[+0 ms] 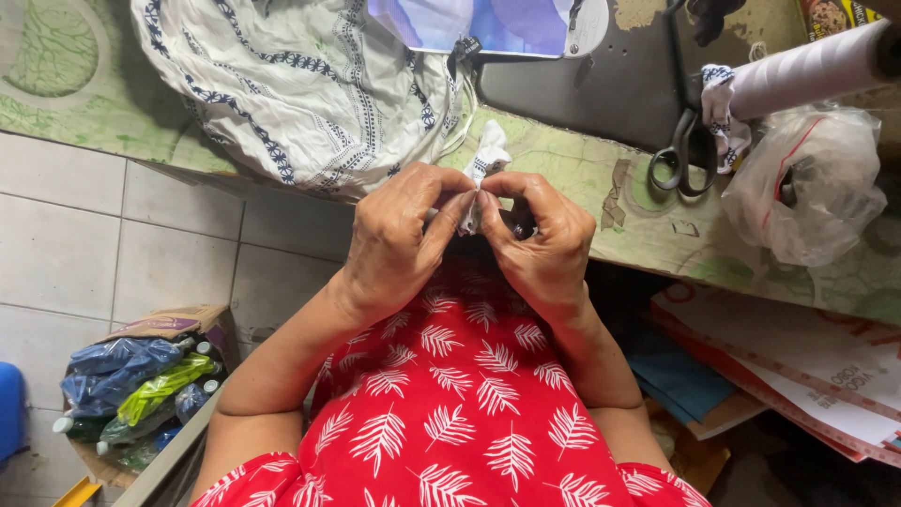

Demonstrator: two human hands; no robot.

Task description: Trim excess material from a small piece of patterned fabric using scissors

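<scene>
Left of the small white, blue-printed fabric scrap [483, 164], the left hand [399, 239] bends at the wrist, thumb and fingers pinched shut on it. Right of the scrap, the right hand [544, 244] mirrors that pinch. The scrap stands just above the green patterned desk [582, 178] edge; black-handled scissors [683, 141] lie farther right.

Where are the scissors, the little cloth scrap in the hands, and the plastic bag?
scissors [683, 150], head view, on the black finger loops.
cloth scrap [487, 155], head view, on the white tuft above the fingertips.
plastic bag [826, 202], head view, on its crinkled clear middle.
</scene>
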